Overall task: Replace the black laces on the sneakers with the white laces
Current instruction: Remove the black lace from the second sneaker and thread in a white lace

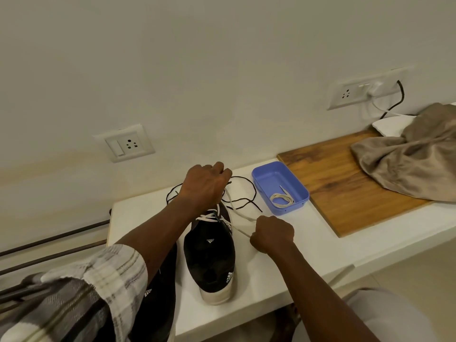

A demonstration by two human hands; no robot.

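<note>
White lace point(240, 229) runs through the sneaker point(209, 255), its ends clamped in the curled fingers point(223, 170) of left hand point(204, 186) and right hand point(272, 234). Pull both ends evenly so the crossings sit flat and the lengths match.

"What is the person wearing?"

"A checked shirt. The left sleeve point(81, 292) is cream, crossed with grey and olive stripes in a soft woven cloth. It looks darker grey in the folds toward the shoulder."

"Is the sleeve down to the wrist?"

"No, it's rolled back. The turned cuff point(118, 265) makes a thick pale band near the elbow, and below it the arm is bare to the left hand point(204, 186)."

"And the other side?"

"The right forearm point(320, 287) is bare from the picture's bottom edge up to the right hand point(272, 234)."
</note>
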